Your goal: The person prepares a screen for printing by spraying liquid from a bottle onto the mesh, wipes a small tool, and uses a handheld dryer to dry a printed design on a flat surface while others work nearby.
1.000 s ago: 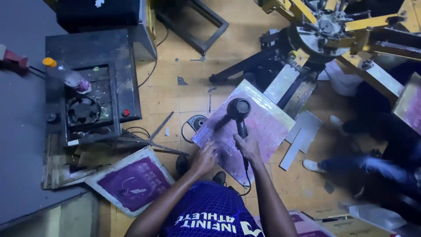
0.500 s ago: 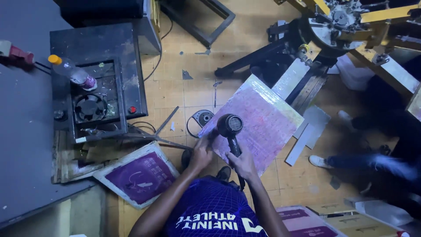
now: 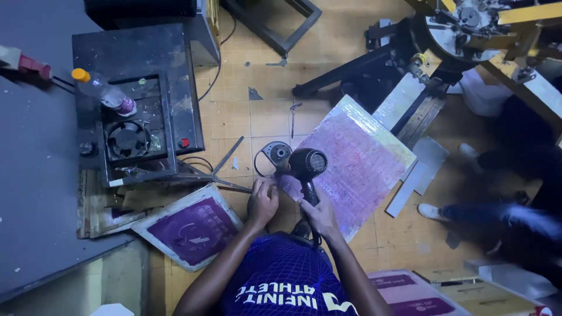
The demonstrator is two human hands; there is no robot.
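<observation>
A large purple-pink printing screen (image 3: 360, 161) lies tilted in front of me on the tiled floor. My right hand (image 3: 319, 217) grips the handle of a black hair dryer (image 3: 308, 167), whose round back faces up over the screen's near left corner. My left hand (image 3: 262, 202) holds the near left edge of that screen. My purple shirt fills the bottom centre.
A second framed purple screen (image 3: 190, 229) leans at lower left. A black machine (image 3: 137, 99) with a fan and a plastic bottle (image 3: 104, 92) stands left. A screen-printing carousel (image 3: 468, 35) is upper right. Another person's legs and white shoe (image 3: 434, 212) are at right.
The dryer and both hands have shifted slightly left and nearer along the screen's corner. The view has drifted; the bottle and machine sit lower in frame.
</observation>
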